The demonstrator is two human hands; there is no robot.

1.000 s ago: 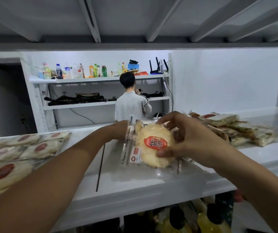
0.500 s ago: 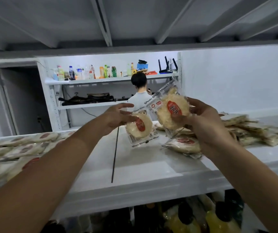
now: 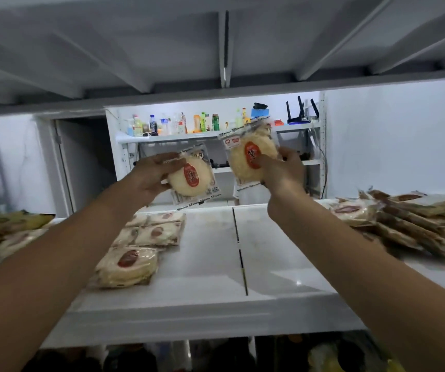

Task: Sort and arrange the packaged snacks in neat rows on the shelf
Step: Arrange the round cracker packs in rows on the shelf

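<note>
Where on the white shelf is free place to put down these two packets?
Bare shelf lies in the middle, both sides of the dark seam, between the flat packets at left and the loose heap at right. Both ends are crowded.

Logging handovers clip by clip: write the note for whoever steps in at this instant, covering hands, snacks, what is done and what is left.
Left-hand grip: holds a round snack pack.
Right-hand grip: holds a second round pack. Both packs are raised above the shelf, label side facing the camera.
Done: several flat packs lie in rows on the shelf's left part.
Left: place the two held packs in the rows, then sort the loose pile on the right.
</note>
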